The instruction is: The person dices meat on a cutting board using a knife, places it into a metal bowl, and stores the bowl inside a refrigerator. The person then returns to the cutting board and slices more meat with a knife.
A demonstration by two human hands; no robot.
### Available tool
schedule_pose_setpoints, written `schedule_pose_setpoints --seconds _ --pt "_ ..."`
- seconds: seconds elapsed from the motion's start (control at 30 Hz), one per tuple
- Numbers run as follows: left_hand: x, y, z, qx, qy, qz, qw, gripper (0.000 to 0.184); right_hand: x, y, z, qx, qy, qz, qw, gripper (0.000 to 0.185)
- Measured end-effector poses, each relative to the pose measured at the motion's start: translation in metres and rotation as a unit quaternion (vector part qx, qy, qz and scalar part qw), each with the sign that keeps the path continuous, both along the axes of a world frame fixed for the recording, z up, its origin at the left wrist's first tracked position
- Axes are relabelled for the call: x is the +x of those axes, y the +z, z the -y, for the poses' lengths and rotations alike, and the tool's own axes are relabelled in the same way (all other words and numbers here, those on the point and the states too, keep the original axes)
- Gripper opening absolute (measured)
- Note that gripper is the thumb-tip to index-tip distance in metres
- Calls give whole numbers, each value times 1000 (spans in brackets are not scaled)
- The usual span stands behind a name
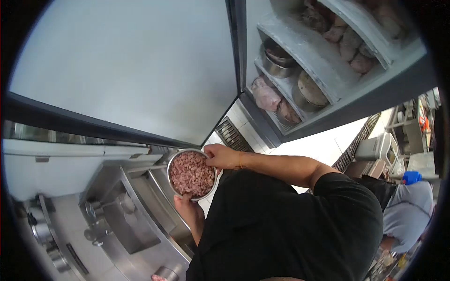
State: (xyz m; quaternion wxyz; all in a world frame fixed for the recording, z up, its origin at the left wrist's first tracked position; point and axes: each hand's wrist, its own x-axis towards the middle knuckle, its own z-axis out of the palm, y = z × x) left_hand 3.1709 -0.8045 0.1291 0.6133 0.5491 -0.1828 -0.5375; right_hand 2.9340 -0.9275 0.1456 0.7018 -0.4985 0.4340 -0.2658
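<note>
A round metal bowl (169, 169) full of chopped pinkish meat (191, 173) is held out in front of my black shirt. My right hand (221, 157) grips the rim on the upper right, its thumb over the edge. On the lower side, my left hand (189, 210) also clasps the rim, thumb on top; its other fingers are mostly hidden under the bowl. Both hands are closed on the bowl. Beyond my right hand, a freezer (309, 44) stands open, with metal pots (276, 68) and bagged meat (266, 95) on its frosty shelves.
The large freezer door (131, 61) swings out at upper left. Below it, a steel sink (136, 234) holds ladles or small pans. A metal container (164, 274) with pink meat sits at the bottom. A person in grey (408, 210) is behind, at right. Floor drain grates (233, 136) cross the white tiles.
</note>
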Motion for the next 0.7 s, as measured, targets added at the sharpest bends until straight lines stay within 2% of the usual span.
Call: schedule_pose_setpoints --seconds 0.07,0.13,0.2,0.27,0.33,0.37,0.4,0.43,0.47,0.6,0.7 --pt "-4 10 33 -65 -94 -43 992 28 -16 33 -2 -34 -87 -40 995 19" --pt "0 21 67 -71 -176 -57 980 24 -38 33 -2 -108 -180 -80 975 16" --pt "6 45 102 -100 -230 -85 964 16 -62 53 1 -34 -314 32 948 13" --pt "24 65 135 -135 -185 4 973 16 -99 79 5 -70 -417 10 906 9" --pt "60 68 169 -132 -124 67 981 18 -133 118 11 -89 -504 54 857 15" --pt "77 67 184 -121 -92 102 983 17 -160 110 25 -167 -543 96 818 15" --pt "94 67 193 -125 -78 93 985 18 -169 137 29 -153 -602 60 782 15" --pt "109 66 201 -128 -65 86 986 19 -199 136 44 -190 -612 17 768 14" --pt "121 67 207 -132 -53 79 987 20 -211 148 57 -203 -641 64 738 13" --pt "148 48 233 -138 -69 88 984 23 -281 153 129 -221 -738 87 631 9" --pt "147 41 254 -128 -106 99 981 24 -331 146 175 -184 -768 104 605 10"
